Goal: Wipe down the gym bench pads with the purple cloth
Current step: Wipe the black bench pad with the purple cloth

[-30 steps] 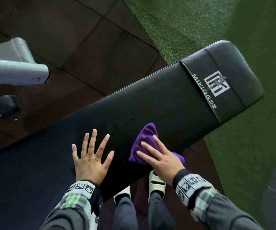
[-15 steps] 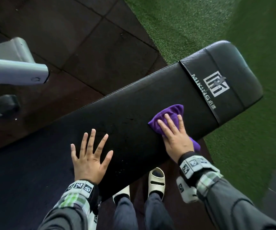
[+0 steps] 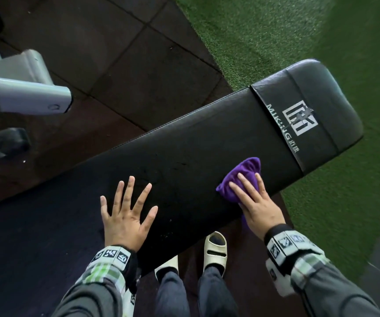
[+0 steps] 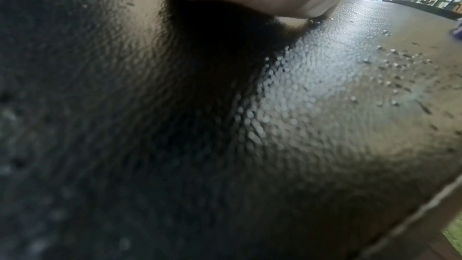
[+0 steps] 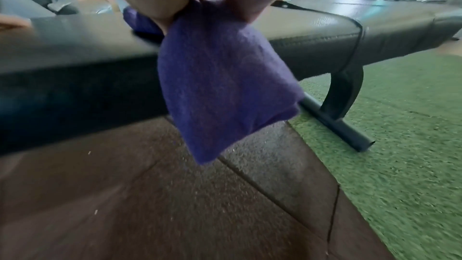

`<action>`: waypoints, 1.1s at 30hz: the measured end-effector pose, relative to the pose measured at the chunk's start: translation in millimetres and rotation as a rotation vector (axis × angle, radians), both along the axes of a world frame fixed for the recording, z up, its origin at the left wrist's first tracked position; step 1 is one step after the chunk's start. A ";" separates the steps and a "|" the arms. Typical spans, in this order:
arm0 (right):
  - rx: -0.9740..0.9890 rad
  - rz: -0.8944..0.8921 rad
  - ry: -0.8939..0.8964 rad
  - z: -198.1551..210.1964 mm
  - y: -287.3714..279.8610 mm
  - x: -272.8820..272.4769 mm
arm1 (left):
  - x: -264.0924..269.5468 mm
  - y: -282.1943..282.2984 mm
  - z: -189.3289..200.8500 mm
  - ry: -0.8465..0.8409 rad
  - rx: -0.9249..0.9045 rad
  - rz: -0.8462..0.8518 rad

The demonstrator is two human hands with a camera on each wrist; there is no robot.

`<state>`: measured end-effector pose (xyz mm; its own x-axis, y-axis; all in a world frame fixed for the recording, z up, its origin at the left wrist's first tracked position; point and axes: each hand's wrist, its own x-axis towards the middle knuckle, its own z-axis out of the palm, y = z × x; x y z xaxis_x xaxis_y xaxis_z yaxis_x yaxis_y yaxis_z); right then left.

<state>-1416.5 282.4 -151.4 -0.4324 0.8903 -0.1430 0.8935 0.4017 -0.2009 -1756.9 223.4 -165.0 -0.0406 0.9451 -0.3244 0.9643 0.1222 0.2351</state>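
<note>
The left hand [image 3: 125,223] lies flat on the black bench pad [image 3: 196,161], palm down, with its fingers [image 3: 128,191] straight and spread wide apart; it holds nothing. The right hand [image 3: 258,208] presses the purple cloth [image 3: 245,171] on the pad, near the close edge. Its fingers [image 3: 241,186] lie almost straight and close together on top of the cloth, and the cloth sticks out ahead of the fingertips, toward the white logo [image 3: 300,117] at the far end of the pad.

Compared with half a second ago, the right hand and the cloth are lower on the pad, closer to the near edge and a little farther from the logo. The left hand is in the same place with the same spread.

The right wrist view shows what the head view mostly hides: a long part of the cloth [image 5: 220,78] hangs down over the side of the pad, below the palm, above the brown floor tiles [image 5: 175,205] beside the green turf [image 5: 400,145]. The left wrist view shows only the grainy pad surface [image 4: 300,126] very near, with small drops on it to the right of the palm.
</note>
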 end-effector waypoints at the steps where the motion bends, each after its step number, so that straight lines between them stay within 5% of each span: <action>1: -0.032 -0.072 0.004 2.0 8.9 -6.9 | 0.0 0.2 0.1 0.002 -0.003 -0.001; 5: -0.083 -0.172 0.035 10.4 26.3 -48.6 | -0.1 0.4 0.0 -0.002 -0.002 0.002; 11: -0.048 0.279 0.055 3.3 -19.9 -59.0 | 1.1 0.2 0.2 -0.005 0.009 0.011; 14: -0.072 0.361 -0.019 10.0 -29.0 -31.7 | 2.2 -1.5 -0.6 -0.001 0.027 0.016; 19: -0.178 0.003 -0.014 9.0 7.6 -0.1 | 3.9 -2.6 -1.4 0.011 0.036 0.024; 24: -0.303 -0.340 -0.067 17.1 69.5 -43.9 | 3.7 -3.6 -2.0 0.016 0.052 0.024; 28: -0.327 -0.137 -0.081 12.1 98.0 -101.1 | 4.6 -3.1 -2.5 0.003 0.069 0.030; 33: -0.303 0.279 -0.054 15.3 66.0 -140.8 | 3.0 -2.1 -1.9 -0.001 0.071 0.030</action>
